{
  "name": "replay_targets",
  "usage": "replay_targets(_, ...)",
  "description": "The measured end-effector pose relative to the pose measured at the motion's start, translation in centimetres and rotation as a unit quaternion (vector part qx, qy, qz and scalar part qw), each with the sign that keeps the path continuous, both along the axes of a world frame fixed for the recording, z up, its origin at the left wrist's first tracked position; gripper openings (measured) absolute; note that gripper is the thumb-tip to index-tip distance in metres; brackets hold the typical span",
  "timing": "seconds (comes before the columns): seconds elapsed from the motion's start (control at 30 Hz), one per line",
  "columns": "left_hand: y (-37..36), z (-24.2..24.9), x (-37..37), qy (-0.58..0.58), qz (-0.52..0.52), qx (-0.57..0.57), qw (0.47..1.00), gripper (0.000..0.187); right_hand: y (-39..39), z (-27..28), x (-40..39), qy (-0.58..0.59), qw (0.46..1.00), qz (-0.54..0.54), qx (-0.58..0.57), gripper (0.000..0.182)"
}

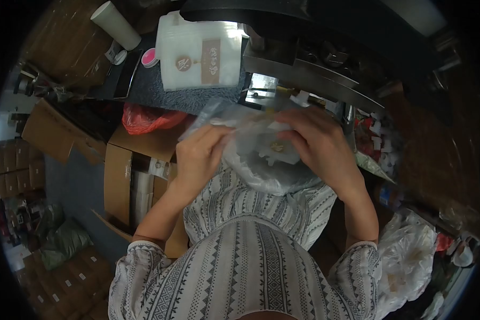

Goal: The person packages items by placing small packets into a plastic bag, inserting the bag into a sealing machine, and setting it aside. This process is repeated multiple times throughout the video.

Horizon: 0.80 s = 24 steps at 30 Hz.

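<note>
A clear plastic bag (272,182) rests over my lap, with a whitish item bearing a gold mark (276,145) showing in its middle. My left hand (196,159) is closed, thumb and fingers pinching the film at the bag's left side. On the other side, my right hand (326,150) has its fingers curled over the upper edge of the film, thumb just below them. A thin transparent sleeve (209,113) stretches up and left from the left fingertips. Blur softens the film between the hands.
A white packet with brown print (200,50) lies on a blue-grey towel (165,92). Beside it are a pink-topped round tub (150,57) and a white cylinder (116,25). A dark metal machine (314,66) overhangs the right. An open carton (117,184) stands at left.
</note>
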<state>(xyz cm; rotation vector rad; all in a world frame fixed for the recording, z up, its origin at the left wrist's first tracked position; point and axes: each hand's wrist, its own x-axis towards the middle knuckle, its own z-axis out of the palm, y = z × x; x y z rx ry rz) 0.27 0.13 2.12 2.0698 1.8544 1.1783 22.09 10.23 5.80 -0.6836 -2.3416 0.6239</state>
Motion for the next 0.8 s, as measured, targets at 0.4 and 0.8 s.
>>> replay_targets(0.4, 3.7, -3.5, 4.1, -0.157, -0.068, -0.216, 0.961, 0.021, 0.5, 0.1, 5.3, -0.060, 0.971, -0.190, -0.129, 0.028)
replay_targets(0.8, 2.9, -3.6, 4.2, -0.089, -0.144, -0.139, 0.976, 0.013, 0.6, 0.0, 4.0, -0.080, 0.972, -0.049, -0.213, 0.025)
